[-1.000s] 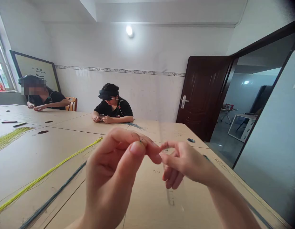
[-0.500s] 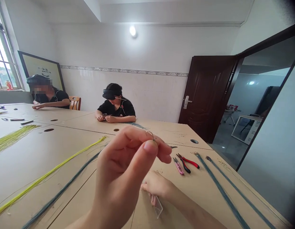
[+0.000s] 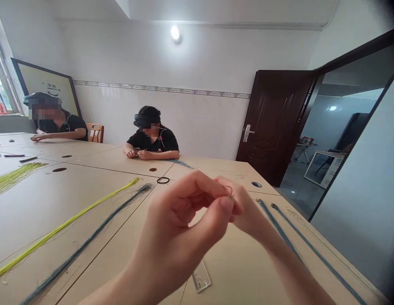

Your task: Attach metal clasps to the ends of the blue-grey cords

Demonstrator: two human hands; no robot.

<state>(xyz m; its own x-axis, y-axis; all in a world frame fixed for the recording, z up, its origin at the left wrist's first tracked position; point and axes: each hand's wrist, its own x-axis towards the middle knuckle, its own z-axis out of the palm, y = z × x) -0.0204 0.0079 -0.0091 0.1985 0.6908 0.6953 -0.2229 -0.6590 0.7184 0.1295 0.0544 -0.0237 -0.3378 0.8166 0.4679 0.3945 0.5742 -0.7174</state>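
Clear plate lay on the surface. Left hand was raised above the plate, thumb and index fingertip pinched tight on 1 small thin loop, other fingers curled. Loop itself sat up and right of the plate in view. Right hand was also up right of the plate, partly behind the left; fingertips hidden, so couldn't tell how far spread it was or if it had hold of anything.

Left of the plate: 1 yellow cord bundle and 1 blue-grey bundle with a frayed far end. Black ring lay beyond the plate, near that frayed end. Right of the plate: 2 more cord bundles, side by side. Co-worker in black sat well beyond the plate, across the surface.
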